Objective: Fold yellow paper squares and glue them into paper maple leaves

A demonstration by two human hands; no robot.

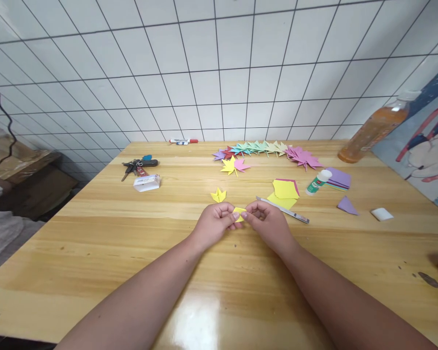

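Between my two hands is a small folded piece of yellow paper (240,214), held a little above the table. My left hand (216,219) pinches its left side between thumb and fingers. On its right side my right hand (268,221) grips it the same way, thumb on top. Just beyond my left hand lies a folded yellow paper piece (218,195) with pointed tips. A silver utility knife (292,213) lies right beside my right hand, partly over yellow paper squares (285,189). Farther back sits a yellow and pink folded paper leaf (233,166).
Along the wall runs a row of colourful folded leaves (263,148). To the right are a glue stick (318,182), purple paper sheets (338,178), a purple folded piece (347,205), an eraser (382,214) and a drink bottle (375,129). Keys (140,166), a clear box (147,183) and a marker (183,141) lie left.
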